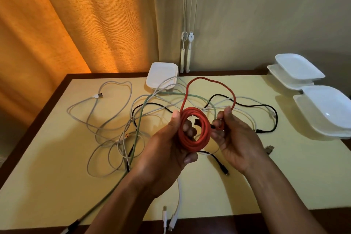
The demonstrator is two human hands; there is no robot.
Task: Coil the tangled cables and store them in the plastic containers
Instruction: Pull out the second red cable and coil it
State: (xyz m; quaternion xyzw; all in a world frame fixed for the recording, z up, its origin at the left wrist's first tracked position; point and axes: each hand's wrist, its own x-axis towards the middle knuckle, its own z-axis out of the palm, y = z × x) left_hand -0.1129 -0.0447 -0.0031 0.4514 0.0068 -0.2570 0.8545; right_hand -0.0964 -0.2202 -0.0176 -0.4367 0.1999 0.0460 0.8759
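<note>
at frame centre, above a pale table [237, 186], the left hand [167, 148] grips a red cable [193, 135] wound into a coil, fingers through it; the right hand [233, 138] pinches the cable's loose run. white plastic containers [321, 108] wait at right.

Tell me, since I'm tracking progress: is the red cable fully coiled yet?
Partly coiled. The left hand holds several red loops of the red cable, but a long stretch still arcs loose over the table to the right hand.
</note>
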